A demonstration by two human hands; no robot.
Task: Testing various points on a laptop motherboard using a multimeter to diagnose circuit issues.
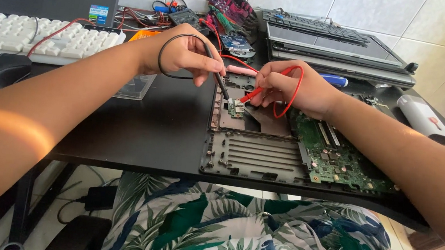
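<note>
Black probe [220, 85], red probe [250, 95]: tips indistinct.

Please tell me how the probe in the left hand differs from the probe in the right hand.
The black probe sits in the left hand, while the red probe sits in the right hand. The black probe slants down to the right; the red probe slants down to the left. The black lead loops around the left wrist; the red lead curves over the right hand. Both tips meet at the small green board.
</note>
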